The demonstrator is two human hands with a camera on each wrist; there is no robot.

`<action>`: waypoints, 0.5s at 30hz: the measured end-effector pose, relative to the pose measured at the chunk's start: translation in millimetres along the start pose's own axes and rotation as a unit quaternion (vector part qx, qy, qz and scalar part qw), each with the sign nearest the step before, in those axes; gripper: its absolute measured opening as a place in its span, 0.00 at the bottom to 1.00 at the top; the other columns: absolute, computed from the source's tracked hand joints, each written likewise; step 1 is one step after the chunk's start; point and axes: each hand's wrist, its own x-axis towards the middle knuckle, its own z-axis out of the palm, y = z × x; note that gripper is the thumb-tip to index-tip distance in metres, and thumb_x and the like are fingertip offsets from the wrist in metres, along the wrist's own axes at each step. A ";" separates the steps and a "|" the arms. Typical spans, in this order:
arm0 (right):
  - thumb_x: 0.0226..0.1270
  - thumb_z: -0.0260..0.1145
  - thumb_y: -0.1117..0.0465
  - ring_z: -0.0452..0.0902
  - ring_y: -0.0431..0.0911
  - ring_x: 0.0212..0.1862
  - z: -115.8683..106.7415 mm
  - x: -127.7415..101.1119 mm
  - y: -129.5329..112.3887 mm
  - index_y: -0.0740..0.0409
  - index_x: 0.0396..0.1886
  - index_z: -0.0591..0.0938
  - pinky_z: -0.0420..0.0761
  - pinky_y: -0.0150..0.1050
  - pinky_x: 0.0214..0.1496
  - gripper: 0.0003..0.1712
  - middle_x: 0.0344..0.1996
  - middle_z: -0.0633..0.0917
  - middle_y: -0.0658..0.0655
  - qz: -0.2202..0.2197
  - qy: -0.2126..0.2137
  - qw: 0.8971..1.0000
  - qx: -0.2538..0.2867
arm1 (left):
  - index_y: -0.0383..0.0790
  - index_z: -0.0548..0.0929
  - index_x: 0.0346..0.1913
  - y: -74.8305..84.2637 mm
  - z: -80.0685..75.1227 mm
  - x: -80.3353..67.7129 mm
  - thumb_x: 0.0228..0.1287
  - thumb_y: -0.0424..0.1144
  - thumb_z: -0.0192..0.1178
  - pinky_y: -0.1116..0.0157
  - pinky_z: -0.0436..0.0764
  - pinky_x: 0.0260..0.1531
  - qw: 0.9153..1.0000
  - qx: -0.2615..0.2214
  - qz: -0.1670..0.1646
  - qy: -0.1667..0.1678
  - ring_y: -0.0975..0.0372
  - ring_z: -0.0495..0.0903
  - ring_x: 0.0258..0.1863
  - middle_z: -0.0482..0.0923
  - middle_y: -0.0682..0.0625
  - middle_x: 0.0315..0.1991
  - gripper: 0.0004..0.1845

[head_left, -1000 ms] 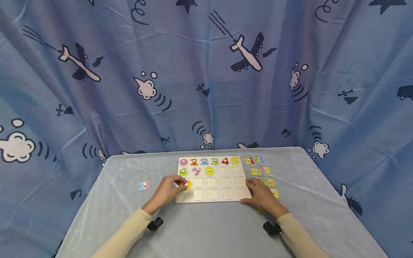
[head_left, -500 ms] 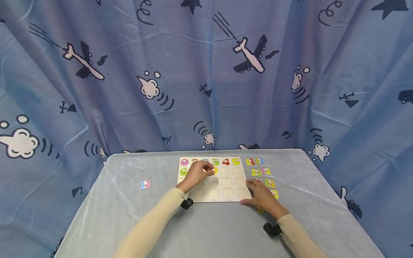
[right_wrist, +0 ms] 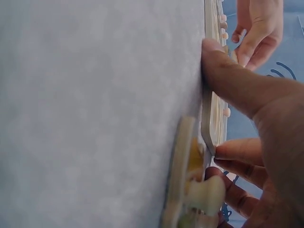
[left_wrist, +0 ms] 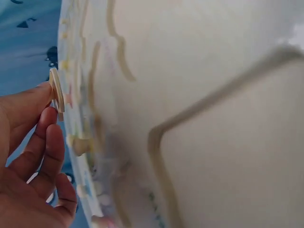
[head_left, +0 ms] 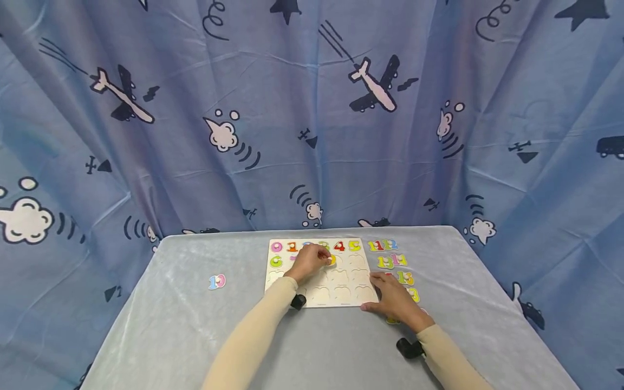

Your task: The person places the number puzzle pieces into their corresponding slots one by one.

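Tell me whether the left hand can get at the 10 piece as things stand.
Probably yes: the 10 piece lies uncovered on the table, left of the board. But the left hand pinches a yellow piece, which it would likely need to release first.

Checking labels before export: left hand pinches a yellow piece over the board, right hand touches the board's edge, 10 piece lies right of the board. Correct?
One error: the 10 piece lies left of the board, as the head view shows. The left hand does pinch a yellow piece over it, and the right hand touches its edge.
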 end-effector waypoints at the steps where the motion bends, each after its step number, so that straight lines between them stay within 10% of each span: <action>1: 0.43 0.78 0.36 0.66 0.60 0.68 0.4 -0.1 -0.1 0.65 0.66 0.74 0.67 0.58 0.69 0.55 0.67 0.73 0.60 0.001 -0.001 1.000 0.000 | 0.43 0.88 0.36 -0.9 1.9 1.0 0.60 0.38 0.69 0.71 0.72 0.33 1.000 0.001 -0.002 -0.001 0.68 0.74 0.29 0.82 0.53 0.28 0.03; 15: 0.42 0.78 0.35 0.66 0.59 0.69 0.5 1.2 -0.4 0.65 0.66 0.74 0.67 0.57 0.69 0.56 0.67 0.73 0.60 0.011 -0.007 1.000 0.004 | 0.46 0.88 0.33 -1.5 17.7 10.9 0.60 0.40 0.69 0.70 0.73 0.34 1.000 0.011 -0.009 0.001 0.69 0.75 0.27 0.82 0.56 0.26 0.03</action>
